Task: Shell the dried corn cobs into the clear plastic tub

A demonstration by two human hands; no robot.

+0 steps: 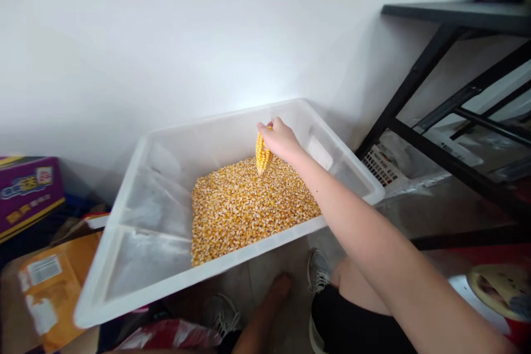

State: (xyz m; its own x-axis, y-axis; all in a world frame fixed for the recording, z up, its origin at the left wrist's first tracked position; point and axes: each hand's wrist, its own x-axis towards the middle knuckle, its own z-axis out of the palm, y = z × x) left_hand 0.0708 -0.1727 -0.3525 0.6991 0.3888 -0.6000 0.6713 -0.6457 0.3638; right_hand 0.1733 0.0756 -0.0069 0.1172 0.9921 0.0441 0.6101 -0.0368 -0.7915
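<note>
My right hand reaches over a translucent white plastic tub and is closed on the top of a yellow corn cob, held upright with its tip touching a heap of loose corn kernels in the tub's right half. The tub's left half shows bare bottom. My left hand hangs low under the tub's front rim, near my shoes; only a blurred part shows and its fingers cannot be made out.
A black metal table frame stands at the right, with a white slotted crate under it. A purple box and a brown cardboard carton lie at the left. A white wall is behind the tub.
</note>
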